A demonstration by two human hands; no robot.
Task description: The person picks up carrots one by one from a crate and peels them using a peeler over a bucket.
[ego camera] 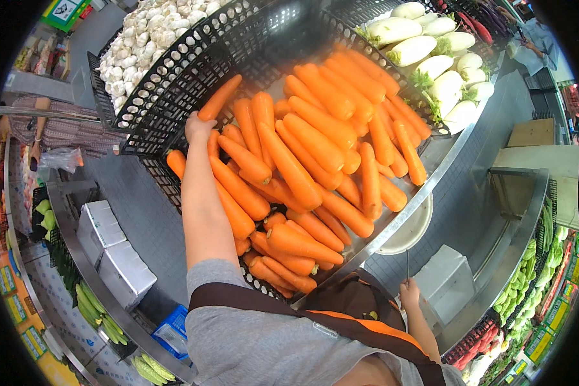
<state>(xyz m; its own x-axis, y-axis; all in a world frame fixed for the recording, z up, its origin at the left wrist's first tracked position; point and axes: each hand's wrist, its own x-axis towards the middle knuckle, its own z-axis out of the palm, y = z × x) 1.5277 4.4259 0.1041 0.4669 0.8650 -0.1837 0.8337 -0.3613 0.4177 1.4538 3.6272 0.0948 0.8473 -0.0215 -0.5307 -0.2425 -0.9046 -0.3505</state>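
Note:
My left hand (199, 127) is closed around the thick end of a carrot (221, 97), close to the perforated wall of a black plastic crate (173, 82). The carrot's tapered tip points away from me. A large pile of loose carrots (309, 140) spreads from there across a metal display counter (444, 166). Low on the right, my right hand (409, 293) grips the thin handle of a round, pale bucket (417, 231). The counter's edge hides part of this bucket.
Garlic bulbs (144, 43) fill a crate beyond the carrots; white radishes (446, 87) lie to the right. White foam boxes (125, 272) stand on the left floor. A person in patterned clothing (67, 125) is at left, another person (535, 46) at far right.

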